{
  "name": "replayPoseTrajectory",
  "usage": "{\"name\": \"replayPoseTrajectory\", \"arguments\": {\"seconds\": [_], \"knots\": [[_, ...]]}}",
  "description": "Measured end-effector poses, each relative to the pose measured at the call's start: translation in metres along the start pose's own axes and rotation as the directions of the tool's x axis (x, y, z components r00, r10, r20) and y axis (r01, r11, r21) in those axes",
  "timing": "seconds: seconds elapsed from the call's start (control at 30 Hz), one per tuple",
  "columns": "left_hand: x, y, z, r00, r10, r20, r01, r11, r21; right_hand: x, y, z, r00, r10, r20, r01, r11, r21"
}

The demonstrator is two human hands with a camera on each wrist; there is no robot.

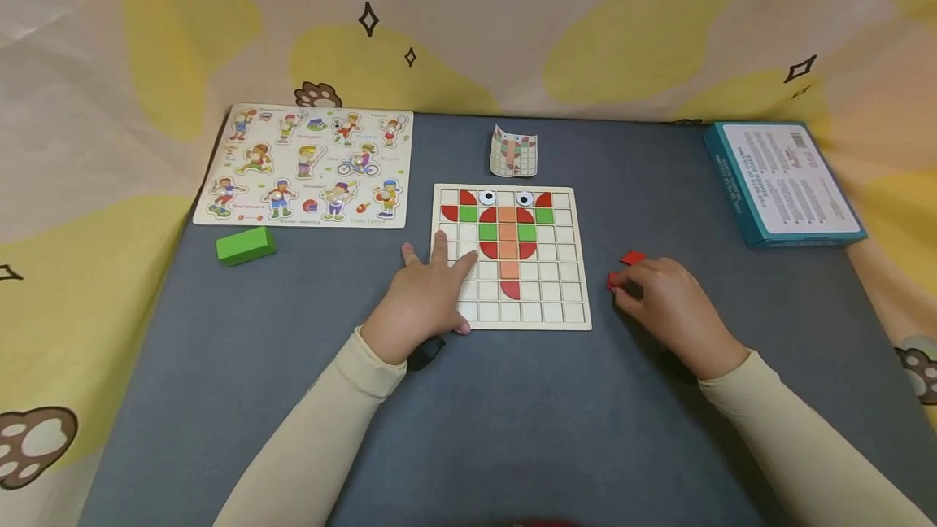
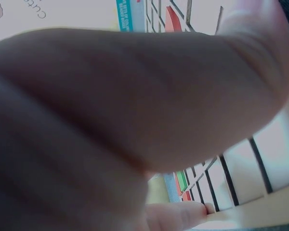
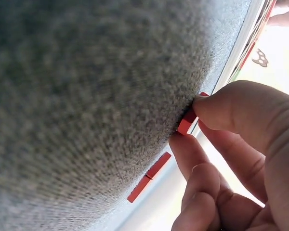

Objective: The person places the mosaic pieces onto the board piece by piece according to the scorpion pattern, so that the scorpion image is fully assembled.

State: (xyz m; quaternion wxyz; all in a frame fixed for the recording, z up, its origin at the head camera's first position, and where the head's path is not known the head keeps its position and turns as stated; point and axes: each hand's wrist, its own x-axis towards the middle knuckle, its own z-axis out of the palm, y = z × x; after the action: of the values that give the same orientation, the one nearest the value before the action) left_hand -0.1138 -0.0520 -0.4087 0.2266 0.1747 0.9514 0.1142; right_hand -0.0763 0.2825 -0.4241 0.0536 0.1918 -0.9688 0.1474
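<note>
A white grid board (image 1: 564, 293) lies mid-table, bearing red, green and orange pieces and two eye pieces in an animal-like pattern. My left hand (image 1: 424, 295) rests with spread fingers on its left side; in the left wrist view the hand (image 2: 135, 101) covers most of the board. To the right of the board, my right hand (image 1: 669, 303) pinches a small red tile (image 3: 188, 120) between thumb and fingers at the tabletop. More red tile (image 1: 633, 257) lies just beyond those fingertips, appearing in the right wrist view as two red pieces (image 3: 149, 177) end to end.
Behind the board stands a small, curled picture card (image 1: 514, 157). A sports-figure puzzle board (image 1: 281, 161) lies at the back left, with a green block (image 1: 245, 247) in front of it. At the back right sits a blue box (image 1: 791, 177) with a white label.
</note>
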Motion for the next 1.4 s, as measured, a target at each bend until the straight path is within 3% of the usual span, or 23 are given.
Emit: {"name": "replayPoseTrajectory", "arguments": {"seconds": [0.13, 0.37, 0.8, 0.93, 1.2, 1.4], "knots": [[0.000, 0.000, 0.000, 1.000, -0.002, 0.006, 0.002, 1.000, 0.006, 0.002, 0.000, 0.001, 1.000, 0.016, 0.014, -0.016, 1.000, -0.008], [-0.001, 0.000, -0.001, 1.000, -0.001, 0.009, 0.001, 1.000, 0.007, 0.000, -0.003, -0.007, 0.991, -0.019, 0.131, 0.024, 0.999, -0.036], [0.000, -0.001, -0.002, 1.000, 0.010, -0.004, -0.010, 1.000, -0.004, 0.008, 0.003, -0.007, 0.983, -0.112, 0.142, 0.117, 0.993, -0.021], [-0.001, -0.002, -0.002, 1.000, 0.008, 0.000, -0.008, 1.000, -0.011, 0.028, 0.002, -0.010, 0.985, -0.074, 0.154, 0.078, 0.997, -0.018], [-0.002, -0.002, -0.002, 1.000, -0.010, 0.015, 0.010, 1.000, -0.018, 0.095, -0.003, -0.005, 0.996, -0.001, 0.087, 0.004, 0.999, -0.040], [-0.002, 0.000, -0.003, 1.000, -0.006, 0.015, 0.006, 1.000, -0.019, 0.117, -0.006, 0.006, 0.996, 0.011, 0.088, -0.006, 0.999, -0.051]]}}
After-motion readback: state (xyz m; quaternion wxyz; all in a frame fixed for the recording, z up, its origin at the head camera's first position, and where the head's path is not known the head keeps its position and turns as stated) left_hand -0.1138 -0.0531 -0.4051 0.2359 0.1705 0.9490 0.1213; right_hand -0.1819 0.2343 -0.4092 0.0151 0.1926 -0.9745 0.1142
